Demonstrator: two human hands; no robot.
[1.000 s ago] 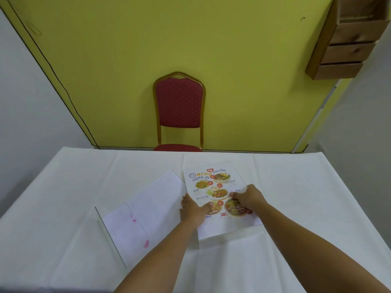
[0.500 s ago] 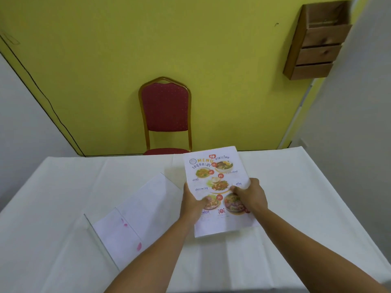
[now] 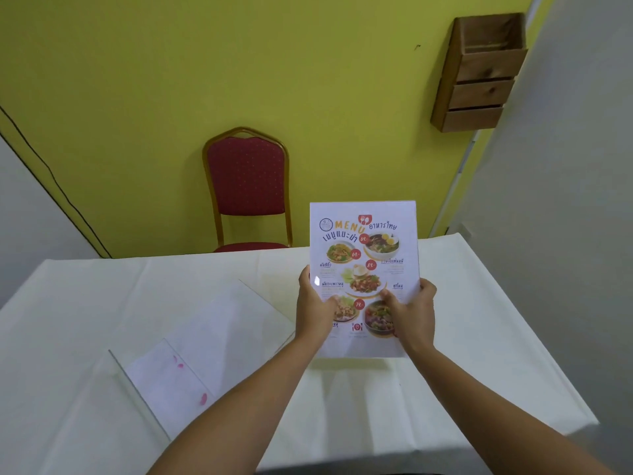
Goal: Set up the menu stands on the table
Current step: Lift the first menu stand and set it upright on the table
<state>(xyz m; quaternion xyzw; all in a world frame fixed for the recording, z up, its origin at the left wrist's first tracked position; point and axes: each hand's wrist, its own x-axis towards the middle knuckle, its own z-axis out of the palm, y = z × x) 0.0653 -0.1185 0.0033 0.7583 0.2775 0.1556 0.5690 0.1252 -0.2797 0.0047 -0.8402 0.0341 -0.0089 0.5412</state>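
A clear acrylic menu stand (image 3: 363, 248) with a colourful printed food menu inside is held upright above the white-clothed table (image 3: 479, 337). My left hand (image 3: 313, 308) grips its left edge and my right hand (image 3: 412, 311) grips its right edge, thumbs on the front. A second clear stand (image 3: 202, 341) lies flat on the cloth to the left, showing a pale sheet with pink marks.
A red chair with a gold frame (image 3: 248, 190) stands behind the table against the yellow wall. A wooden wall rack (image 3: 479, 73) hangs at the upper right. The table's right edge runs close to a grey wall.
The menu stand lay flat on the table under both hands; it has been lifted and tilted upright. The view has shifted to the right.
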